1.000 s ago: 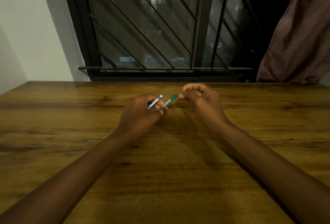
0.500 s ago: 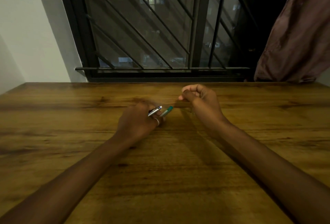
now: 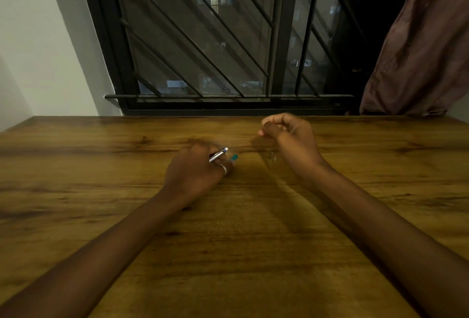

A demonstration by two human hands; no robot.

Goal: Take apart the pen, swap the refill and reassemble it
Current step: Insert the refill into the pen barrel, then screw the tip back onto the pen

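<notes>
Fingers of the left hand [image 3: 198, 169] curl round a silver pen [image 3: 218, 155] low over the table [image 3: 101, 190], a teal piece [image 3: 234, 157] poking out beside its tip.
The right hand [image 3: 291, 137] is raised apart, thumb against curled fingers; whether it pinches a small part cannot be told. Two loose pieces in one grip could slip and roll across the table; a tiny part, if held, could drop unseen in the dim light.

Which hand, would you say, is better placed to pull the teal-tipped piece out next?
Probably the right hand: it hovers near the teal-tipped piece with fingertips pinched, though whether it holds anything is unclear. The left hand grips that piece and the silver pen barrel.
</notes>
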